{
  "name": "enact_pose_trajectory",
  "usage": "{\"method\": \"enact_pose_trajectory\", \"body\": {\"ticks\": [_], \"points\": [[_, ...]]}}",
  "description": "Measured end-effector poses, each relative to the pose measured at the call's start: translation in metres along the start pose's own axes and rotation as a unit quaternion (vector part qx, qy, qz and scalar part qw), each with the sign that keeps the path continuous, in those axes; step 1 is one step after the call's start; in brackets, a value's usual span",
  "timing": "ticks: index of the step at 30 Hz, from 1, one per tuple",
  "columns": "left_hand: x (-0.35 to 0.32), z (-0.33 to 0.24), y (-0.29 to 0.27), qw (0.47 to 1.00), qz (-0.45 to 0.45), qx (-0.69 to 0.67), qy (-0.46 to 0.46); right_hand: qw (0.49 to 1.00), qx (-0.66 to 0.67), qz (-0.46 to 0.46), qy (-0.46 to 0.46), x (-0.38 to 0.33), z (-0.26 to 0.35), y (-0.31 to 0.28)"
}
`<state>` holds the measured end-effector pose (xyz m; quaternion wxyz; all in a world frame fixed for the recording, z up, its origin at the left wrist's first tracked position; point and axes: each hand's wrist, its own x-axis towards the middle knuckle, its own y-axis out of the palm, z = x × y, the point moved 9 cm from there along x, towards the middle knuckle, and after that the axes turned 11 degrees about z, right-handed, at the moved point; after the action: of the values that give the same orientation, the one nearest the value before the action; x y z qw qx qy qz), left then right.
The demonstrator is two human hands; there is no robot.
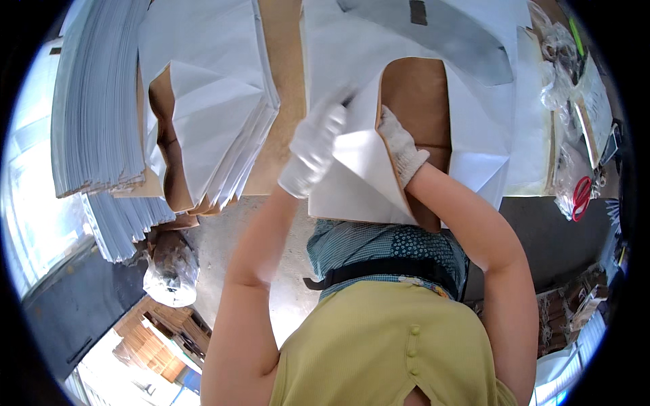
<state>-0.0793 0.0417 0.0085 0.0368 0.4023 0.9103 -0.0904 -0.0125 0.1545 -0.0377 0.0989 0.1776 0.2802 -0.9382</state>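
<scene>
Gaping, the white bag (472,135) shows brown lining (420,88).

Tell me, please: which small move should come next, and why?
Perhaps the left hand should press the left side of the white bag from outside: the right hand is inside the bag, by that same side, and could support it.

White paper bag (437,122), brown inside, mouth gaping, lying at near edge of tabletop (279,145)

1 pair of red-handled scissors (581,198) is beside crumpled clear plastic (567,179) at the right.
</scene>
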Motion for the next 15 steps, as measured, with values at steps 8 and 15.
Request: {"method": "enact_pose_trajectory", "body": {"ticks": [8,15], "points": [[0.001,-0.007,0.026,0.936,-0.064,0.340,0.070,0.923,-0.318,-0.182,-0.118,-0.079,0.032,-0.118],[0.005,-0.006,0.039,0.877,-0.010,0.476,0.062,0.898,-0.308,0.023,-0.313,-0.136,-0.001,-0.008]]}}
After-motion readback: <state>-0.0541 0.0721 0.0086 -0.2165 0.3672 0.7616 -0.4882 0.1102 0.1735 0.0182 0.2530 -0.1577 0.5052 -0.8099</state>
